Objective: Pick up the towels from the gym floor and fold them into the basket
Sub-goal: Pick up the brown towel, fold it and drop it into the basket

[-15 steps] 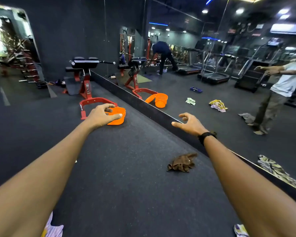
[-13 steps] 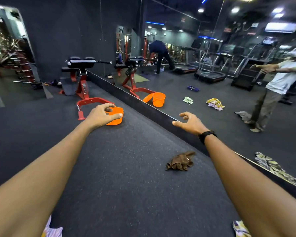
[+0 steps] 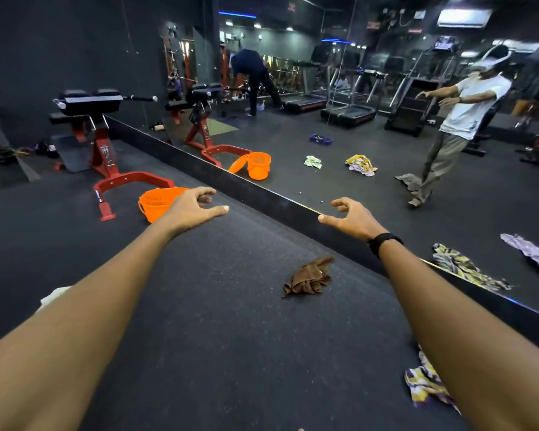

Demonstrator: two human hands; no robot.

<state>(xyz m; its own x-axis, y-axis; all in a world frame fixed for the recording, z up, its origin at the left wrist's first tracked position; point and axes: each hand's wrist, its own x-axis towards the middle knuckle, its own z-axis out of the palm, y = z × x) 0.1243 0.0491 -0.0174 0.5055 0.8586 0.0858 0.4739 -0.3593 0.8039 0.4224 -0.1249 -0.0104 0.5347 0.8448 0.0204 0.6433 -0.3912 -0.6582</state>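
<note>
Floor (image 3: 218,337): dark speckled rubber matting, running up to a full-height wall mirror (image 3: 386,126) on a black base strip. Red-framed exercise bench (image 3: 103,144) with black pads stands at far left against a dark wall (image 3: 59,42). Mirror reflects a row of treadmills (image 3: 352,104), small ceiling spotlights and a blue light strip (image 3: 237,14); overall lighting is dim.

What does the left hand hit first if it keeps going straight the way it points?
Likely the orange basket on the floor: the left hand overlaps its rim in the head view, empty, fingers loosely curled. Depth is unclear; the hand may be well above it.
</note>
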